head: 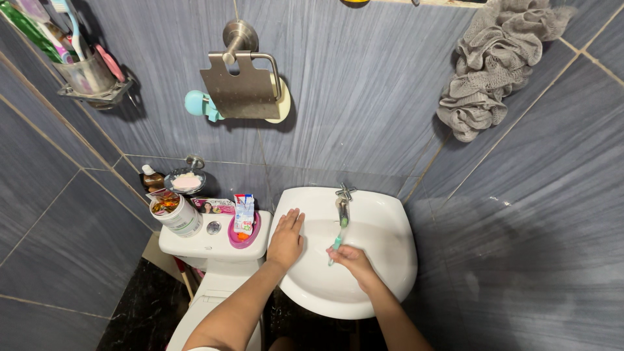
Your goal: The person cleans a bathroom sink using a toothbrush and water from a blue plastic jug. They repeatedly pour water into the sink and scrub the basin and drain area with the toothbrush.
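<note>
Toothbrush: light, stiff, wet-slick; your right hand grips its handle under the tap, 12 o'clock. Left hand flat, released, on sink rim.

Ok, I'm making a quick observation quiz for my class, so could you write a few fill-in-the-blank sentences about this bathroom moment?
1. The right hand holds a ____ under the tap.
2. The left hand lies flat on the rim of the white ____.
3. A grey bath sponge hangs on the wall, above and to the ____ of the tap.
4. The pink dish sits on top of the toilet ____.

Missing words: toothbrush; sink; right; tank
</note>
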